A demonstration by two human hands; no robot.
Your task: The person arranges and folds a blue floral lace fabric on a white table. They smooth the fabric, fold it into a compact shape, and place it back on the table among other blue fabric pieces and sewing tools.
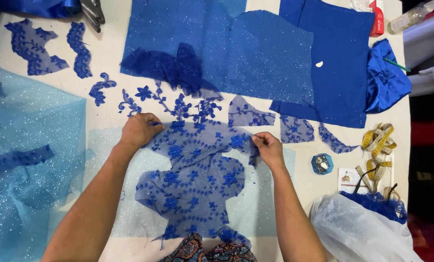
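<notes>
A large piece of blue floral lace lies spread on a pale blue glitter panel in the middle of the table. My left hand rests flat on the lace's upper left edge, fingers curled onto it. My right hand pinches the lace's upper right edge between thumb and fingers. Both forearms reach in from the bottom of the view. Small cut lace flowers lie just above my left hand.
Glittery blue fabric and plain blue cloth cover the far side. Light blue glitter tulle fills the left. Lace offcuts, a yellow tape measure, a small pin box, a plastic bag and scissors lie around.
</notes>
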